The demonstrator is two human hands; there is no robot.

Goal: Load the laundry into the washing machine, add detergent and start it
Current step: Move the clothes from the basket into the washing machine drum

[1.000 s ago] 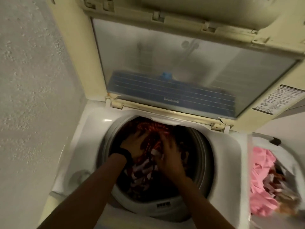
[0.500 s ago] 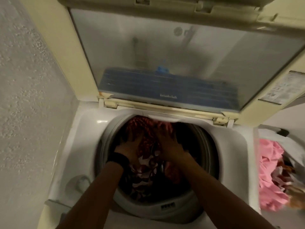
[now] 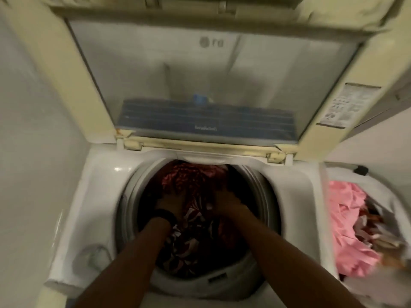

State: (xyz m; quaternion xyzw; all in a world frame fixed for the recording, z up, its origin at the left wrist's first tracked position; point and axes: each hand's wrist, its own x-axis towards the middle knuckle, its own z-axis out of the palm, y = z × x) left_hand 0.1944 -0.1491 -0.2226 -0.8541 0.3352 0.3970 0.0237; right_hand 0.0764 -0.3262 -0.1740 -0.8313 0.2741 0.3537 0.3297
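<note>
White top-loading washing machine [image 3: 100,196]: cream-framed lid [image 3: 93,85] raised upright at the back, and its frosted translucent window [image 3: 200,85] carries a round logo near the top. A printed instruction sticker [image 3: 348,105] sits on the lid frame's right side.

Grey-rimmed round drum [image 3: 270,196]: open, holding the dark red and white patterned laundry [image 3: 191,247], which is heaped from the near edge to the far wall.

Left hand [image 3: 172,202]: down inside the drum on the laundry, with a black wristband [image 3: 164,215] at the wrist. The fingers are dim and blurred, so the grip cannot be told.

Right hand [image 3: 226,202]: just beside the left, also sunk among the laundry. The fingers are lost in fabric and shadow, so the grip cannot be told.

White laundry basket [image 3: 378,185]: just right of the machine, containing crumpled pink cloth [image 3: 351,218] and mixed pale pieces, blurred.
</note>
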